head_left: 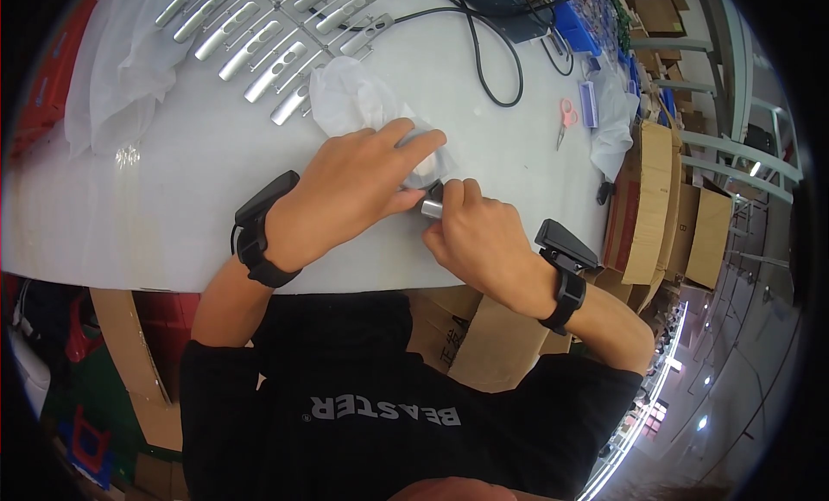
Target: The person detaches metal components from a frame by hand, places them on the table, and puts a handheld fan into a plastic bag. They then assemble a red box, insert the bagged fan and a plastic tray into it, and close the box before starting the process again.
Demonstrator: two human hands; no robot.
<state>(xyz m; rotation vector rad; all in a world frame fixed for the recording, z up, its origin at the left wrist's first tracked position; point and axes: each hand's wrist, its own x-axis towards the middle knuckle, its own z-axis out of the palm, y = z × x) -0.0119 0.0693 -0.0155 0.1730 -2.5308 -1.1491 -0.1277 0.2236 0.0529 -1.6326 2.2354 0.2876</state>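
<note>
My right hand (479,229) is closed round a small silver metal piece (432,209), whose rounded end sticks out past the fingers. Just left of it, my left hand (358,177) lies over a crumpled clear plastic bag (350,95). Its index finger and thumb are spread, the thumb tip close to the silver piece. Between them, something pale shows through the plastic; I cannot make out its kind. Beyond the bag, several long silver metal parts (250,47) lie in rows, joined by thin rods.
Pink-handled scissors (566,117) lie at the right beside a small purple-and-white box (589,104). A black cable (479,60) loops across the back of the white table (129,216). Translucent plastic sheeting (129,60) lies at the left. Cardboard boxes (652,207) stand past the right edge.
</note>
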